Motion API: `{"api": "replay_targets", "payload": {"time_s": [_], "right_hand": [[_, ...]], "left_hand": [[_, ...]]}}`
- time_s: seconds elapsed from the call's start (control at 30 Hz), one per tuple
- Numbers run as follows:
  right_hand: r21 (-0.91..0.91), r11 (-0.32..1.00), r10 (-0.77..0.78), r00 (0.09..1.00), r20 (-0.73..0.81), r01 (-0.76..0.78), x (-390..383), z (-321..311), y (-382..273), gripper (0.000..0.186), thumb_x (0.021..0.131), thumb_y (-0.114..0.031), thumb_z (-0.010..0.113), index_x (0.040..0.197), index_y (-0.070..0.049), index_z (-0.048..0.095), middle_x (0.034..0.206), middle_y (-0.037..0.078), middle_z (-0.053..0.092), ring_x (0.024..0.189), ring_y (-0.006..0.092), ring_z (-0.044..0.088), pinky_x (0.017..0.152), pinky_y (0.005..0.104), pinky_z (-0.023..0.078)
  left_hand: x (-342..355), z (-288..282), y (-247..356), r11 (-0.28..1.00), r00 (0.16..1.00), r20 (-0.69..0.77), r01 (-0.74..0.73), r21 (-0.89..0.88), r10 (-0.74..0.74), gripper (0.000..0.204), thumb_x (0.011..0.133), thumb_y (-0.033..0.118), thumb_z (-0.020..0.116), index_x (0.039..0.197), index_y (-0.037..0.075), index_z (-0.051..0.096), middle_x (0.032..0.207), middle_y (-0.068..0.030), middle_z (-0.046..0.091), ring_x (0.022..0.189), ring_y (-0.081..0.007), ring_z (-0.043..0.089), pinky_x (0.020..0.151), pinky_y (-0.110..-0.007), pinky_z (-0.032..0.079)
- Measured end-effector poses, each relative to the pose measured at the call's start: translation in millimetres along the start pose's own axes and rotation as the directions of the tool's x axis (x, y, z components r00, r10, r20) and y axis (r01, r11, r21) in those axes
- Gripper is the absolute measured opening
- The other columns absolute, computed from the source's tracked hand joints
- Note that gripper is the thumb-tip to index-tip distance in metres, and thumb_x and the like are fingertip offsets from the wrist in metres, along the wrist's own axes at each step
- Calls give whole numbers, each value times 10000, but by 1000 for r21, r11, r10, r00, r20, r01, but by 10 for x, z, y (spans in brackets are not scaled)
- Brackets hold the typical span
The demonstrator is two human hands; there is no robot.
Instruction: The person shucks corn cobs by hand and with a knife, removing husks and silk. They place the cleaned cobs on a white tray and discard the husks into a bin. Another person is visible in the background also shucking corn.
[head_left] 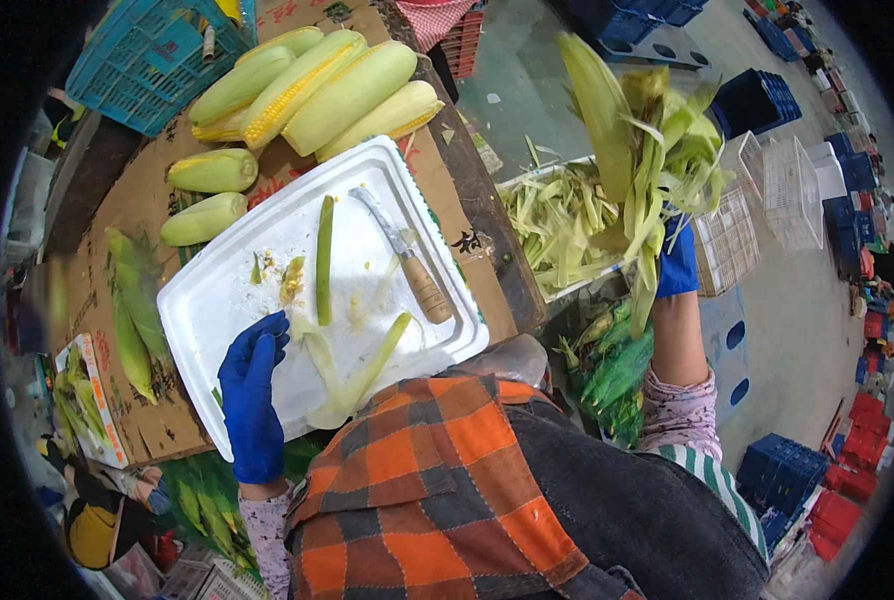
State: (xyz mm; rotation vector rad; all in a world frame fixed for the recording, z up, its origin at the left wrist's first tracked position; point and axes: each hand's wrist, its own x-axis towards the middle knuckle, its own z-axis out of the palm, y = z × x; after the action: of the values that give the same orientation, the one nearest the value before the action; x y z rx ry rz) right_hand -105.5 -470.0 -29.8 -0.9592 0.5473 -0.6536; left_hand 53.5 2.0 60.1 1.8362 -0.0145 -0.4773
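White tray (287, 240) on cardboard (177, 410); crates (782, 475) on floor (767, 340).

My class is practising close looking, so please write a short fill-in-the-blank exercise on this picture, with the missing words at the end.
1. The left hand and right hand both wear ____ gloves.
2. The husks are held in the ____ hand.
3. The tray is ____ in colour.
4. The knife lies on the tray with its wooden ____ nearer the person than its blade.

Missing words: blue; right; white; handle.
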Motion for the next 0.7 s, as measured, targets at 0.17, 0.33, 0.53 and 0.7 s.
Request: {"api": "replay_targets", "payload": {"time_s": [0.17, 0.33, 0.53, 0.7], "right_hand": [[-190, 970, 131, 984, -123, -152, 124, -407, 377, 264, 938, -140, 617, 1180, -47, 571, 1020, 87, 657, 856, 199, 668, 719, 337, 584], [-480, 847, 121, 961, -248, -230, 489, -1117, 1527, 688, 814, -136, 753, 1401, -73, 400, 1146, 79, 625, 988, 204, 614, 865, 359, 505], [-733, 476, 41, 845, -534, -486, 801, -1917, 2198, 496, 741, -230, 728, 1191, -33, 655, 1065, 168, 707, 968, 260, 675, 833, 348, 506], [-565, 782, 53, 930, -364, -265, 720, -908, 1374, 334, 874, -326, 693, 1003, -18, 680, 894, 59, 683, 778, 144, 576, 706, 287, 437]], "left_hand": [[51, -77, -170, 997, 996, -31, 79, 8, -78, 305, 987, 199, 539, 1193, -3, 638, 1133, -104, 677, 1029, -175, 616, 917, -311, 462], [170, -75, -238, 989, 990, -35, 136, 51, -134, 301, 981, 184, 545, 1202, -1, 634, 1140, -111, 674, 1033, -179, 617, 913, -313, 469], [94, -130, -245, 991, 991, -95, 99, 88, -91, 336, 992, 219, 547, 1240, 2, 615, 1167, -116, 668, 1028, -181, 629, 914, -309, 476], [-62, -204, -372, 988, 979, -143, 153, 30, -147, 299, 979, 153, 551, 1221, -9, 622, 1157, -112, 665, 1037, -179, 616, 918, -312, 475]]}}
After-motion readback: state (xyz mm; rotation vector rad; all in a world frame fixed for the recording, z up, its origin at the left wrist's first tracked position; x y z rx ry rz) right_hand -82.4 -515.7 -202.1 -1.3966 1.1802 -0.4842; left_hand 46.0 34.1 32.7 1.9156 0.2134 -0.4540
